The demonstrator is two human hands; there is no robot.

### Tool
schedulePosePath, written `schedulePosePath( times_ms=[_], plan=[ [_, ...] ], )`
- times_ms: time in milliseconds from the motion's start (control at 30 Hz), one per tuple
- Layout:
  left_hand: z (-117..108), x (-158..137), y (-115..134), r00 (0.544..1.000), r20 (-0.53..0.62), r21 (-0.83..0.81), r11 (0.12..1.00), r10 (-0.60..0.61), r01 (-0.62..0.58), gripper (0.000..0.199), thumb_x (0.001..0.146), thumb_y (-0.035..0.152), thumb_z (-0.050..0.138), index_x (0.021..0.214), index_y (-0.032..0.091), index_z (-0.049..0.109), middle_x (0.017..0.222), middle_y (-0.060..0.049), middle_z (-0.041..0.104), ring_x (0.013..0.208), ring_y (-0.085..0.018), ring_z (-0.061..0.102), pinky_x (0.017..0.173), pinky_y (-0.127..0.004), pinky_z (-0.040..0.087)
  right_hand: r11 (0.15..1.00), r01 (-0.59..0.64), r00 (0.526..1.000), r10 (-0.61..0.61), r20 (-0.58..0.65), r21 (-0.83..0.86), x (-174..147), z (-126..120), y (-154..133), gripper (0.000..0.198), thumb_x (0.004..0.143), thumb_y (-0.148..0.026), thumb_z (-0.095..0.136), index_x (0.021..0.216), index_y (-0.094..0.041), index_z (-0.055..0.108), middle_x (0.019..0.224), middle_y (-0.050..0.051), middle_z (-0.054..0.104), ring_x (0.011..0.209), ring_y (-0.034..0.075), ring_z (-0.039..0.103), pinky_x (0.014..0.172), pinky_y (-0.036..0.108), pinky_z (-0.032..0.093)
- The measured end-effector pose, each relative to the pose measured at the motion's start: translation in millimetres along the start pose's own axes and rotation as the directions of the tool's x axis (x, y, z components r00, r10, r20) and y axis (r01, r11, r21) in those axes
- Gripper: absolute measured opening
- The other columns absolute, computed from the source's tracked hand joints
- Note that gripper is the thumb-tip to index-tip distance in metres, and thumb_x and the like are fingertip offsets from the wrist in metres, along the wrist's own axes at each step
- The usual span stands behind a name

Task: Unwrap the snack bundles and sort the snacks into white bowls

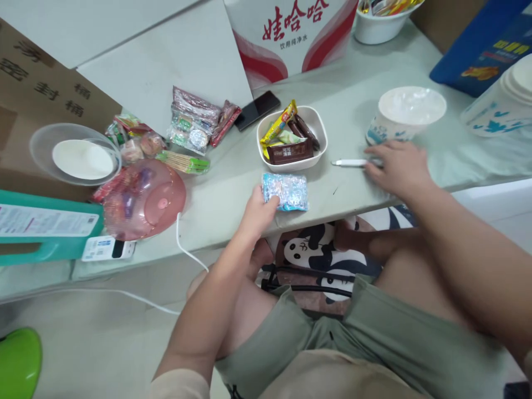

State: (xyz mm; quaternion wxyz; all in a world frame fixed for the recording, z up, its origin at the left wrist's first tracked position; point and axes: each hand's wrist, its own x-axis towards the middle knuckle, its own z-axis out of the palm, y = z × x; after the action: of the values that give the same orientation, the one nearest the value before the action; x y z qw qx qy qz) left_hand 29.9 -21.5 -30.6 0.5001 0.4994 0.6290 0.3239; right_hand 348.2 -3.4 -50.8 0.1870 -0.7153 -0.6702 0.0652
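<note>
My left hand (pixel 261 211) grips the left edge of a shiny blue and silver snack packet (pixel 287 192) near the table's front edge, thumb on top. My right hand (pixel 397 168) is closed round the right end of a slim white pen-like tool (pixel 349 163), which lies along the table with its tip pointing left. Its fingers reach close to the base of a white paper tub (pixel 409 113); whether they touch it I cannot tell. Just behind the packet is a white bowl (pixel 268 159) with several wrapped snack bars, brown and yellow.
A black phone (pixel 258 111) lies behind the bowl. Wrapped snacks (pixel 191 119), a pink translucent lid (pixel 164 191) and a clear tub (pixel 41 155) crowd the left. Stacked paper tubs (pixel 494 119) and a blue box (pixel 477 55) stand right. A white cable (pixel 183 244) hangs over the front edge.
</note>
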Motion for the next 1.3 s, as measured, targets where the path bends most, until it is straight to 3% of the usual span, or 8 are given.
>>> schedulePosePath(
  times_ms=[100,200,400,633,767,900,1067,1300],
  plan=[
    [4.0,-4.9,-3.2,0.98,-0.056,0.342,0.926,0.192,-0.162,0.047,0.074,0.028,0.068,0.119,0.019,0.057,0.118,-0.014,0.063,0.114,-0.032,0.06,0.105,-0.048,0.045,0.992,0.079,0.996,-0.076,-0.036,0.096,-7.2,2.2,-29.5,0.035,0.086,-0.03,0.061,0.118,-0.019,0.071,0.118,0.02,0.07,0.113,0.041,0.062,0.093,0.057,0.045],
    [0.0,-4.6,-4.6,0.954,-0.088,0.475,0.854,0.286,-0.212,0.055,0.079,0.032,0.07,0.13,0.016,0.056,0.136,-0.019,0.055,0.127,-0.035,0.054,0.113,-0.05,0.039,0.934,0.22,0.96,-0.258,0.104,0.282,-20.8,9.9,-68.0,0.044,0.088,-0.031,0.059,0.129,-0.018,0.065,0.12,0.017,0.071,0.105,0.034,0.066,0.092,0.049,0.051],
    [-9.5,6.5,-6.8,0.958,0.054,0.566,0.782,0.282,-0.262,0.019,0.084,0.028,0.07,0.101,0.019,0.071,0.11,-0.011,0.064,0.106,-0.028,0.062,0.1,-0.043,0.047,0.884,0.173,0.912,-0.31,0.268,0.435,-23.5,33.1,-109.7,0.05,0.083,-0.028,0.065,0.132,-0.017,0.063,0.114,0.014,0.073,0.086,0.026,0.069,0.083,0.041,0.053],
    [-16.6,9.9,-4.1,0.948,0.039,0.506,0.811,0.317,-0.292,0.014,0.086,0.026,0.066,0.073,0.021,0.064,0.078,-0.003,0.064,0.08,-0.021,0.058,0.083,-0.035,0.045,0.849,0.151,0.93,-0.295,0.219,0.506,-17.9,31.4,-111.0,0.032,0.085,-0.019,0.054,0.111,-0.019,0.071,0.083,0.005,0.07,0.074,0.02,0.062,0.077,0.035,0.05],
    [-15.8,10.8,-5.3,0.948,0.027,0.404,0.864,0.316,-0.3,0.017,0.088,0.032,0.062,0.075,0.022,0.061,0.073,-0.001,0.063,0.068,-0.017,0.053,0.072,-0.032,0.042,0.832,0.165,0.933,-0.305,0.19,0.529,-20.2,33.5,-106.7,0.048,0.081,-0.023,0.06,0.128,-0.015,0.065,0.103,0.011,0.067,0.084,0.022,0.064,0.082,0.038,0.053],
    [-14.4,14.3,-5.7,0.945,0.076,0.351,0.879,0.318,-0.324,0.017,0.089,0.034,0.06,0.078,0.021,0.061,0.071,0.001,0.061,0.064,-0.016,0.051,0.067,-0.029,0.04,0.777,0.309,0.85,-0.484,0.208,0.549,-17.4,42.0,-102.8,0.041,0.079,-0.024,0.066,0.12,-0.021,0.071,0.119,0.013,0.063,0.102,0.025,0.065,0.093,0.04,0.053],
    [-22.7,14.2,-2.5,0.916,0.115,0.392,0.83,0.384,-0.396,0.017,0.088,0.036,0.065,0.096,0.021,0.065,0.097,-0.003,0.069,0.075,-0.015,0.058,0.075,-0.03,0.046,0.8,0.296,0.85,-0.47,0.239,0.522,-12.6,40.2,-104.7,0.019,0.086,-0.018,0.055,0.088,-0.02,0.074,0.086,0.007,0.069,0.079,0.019,0.063,0.079,0.035,0.05],
    [-34.2,9.1,-4.4,0.873,0.352,0.614,0.621,0.339,-0.488,0.041,0.078,0.03,0.08,0.115,0.02,0.068,0.121,-0.01,0.067,0.114,-0.028,0.063,0.101,-0.042,0.048,0.787,0.253,0.931,-0.356,0.08,0.562,-18.2,37.4,-100.0,0.028,0.083,-0.02,0.058,0.107,-0.018,0.071,0.09,0.007,0.07,0.077,0.02,0.062,0.074,0.035,0.051]
  ],
)
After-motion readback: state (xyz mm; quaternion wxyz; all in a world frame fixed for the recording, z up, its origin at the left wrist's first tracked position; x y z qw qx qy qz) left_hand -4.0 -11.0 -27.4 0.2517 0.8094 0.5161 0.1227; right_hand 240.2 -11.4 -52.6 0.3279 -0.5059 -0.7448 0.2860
